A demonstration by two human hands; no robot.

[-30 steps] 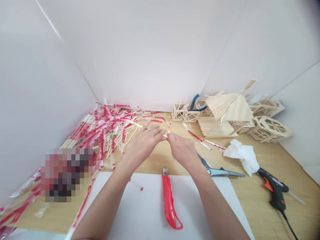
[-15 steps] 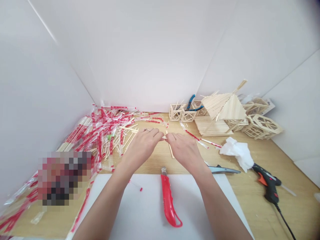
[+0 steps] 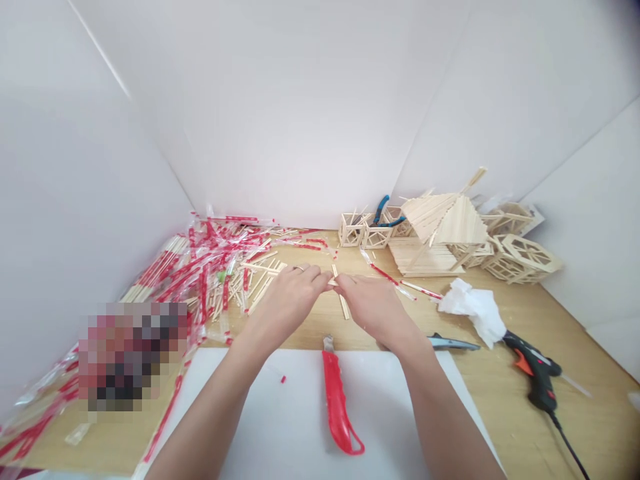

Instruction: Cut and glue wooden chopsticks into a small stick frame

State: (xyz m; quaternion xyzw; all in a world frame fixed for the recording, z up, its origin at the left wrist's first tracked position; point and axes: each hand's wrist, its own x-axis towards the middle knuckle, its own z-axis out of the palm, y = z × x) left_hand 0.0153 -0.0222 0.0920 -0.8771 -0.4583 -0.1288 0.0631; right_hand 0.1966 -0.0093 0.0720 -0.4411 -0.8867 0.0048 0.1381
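Out over the wooden table, my left hand and my right hand are closed, their thumbs and fingertips almost meeting. Both grip pale wooden chopsticks, whose ends stick out past the left hand; the fingers hide most of their length. Beneath the fingertips, more thin sticks lie on the table. A red-handled utility knife rests between my forearms on a white board. The grey-blue tool beside my right wrist is partly covered by it.
Wrapped chopsticks and torn red-and-clear wrappers pile up at left, beside a pixelated patch. A stick-built house and frames stand back right, with blue-handled pliers. Crumpled tissue and a corded glue gun lie right.
The view has shifted slightly. My hands stay together on the chopsticks, with the right wrist turned a little outward, covering more of the grey-blue tool.
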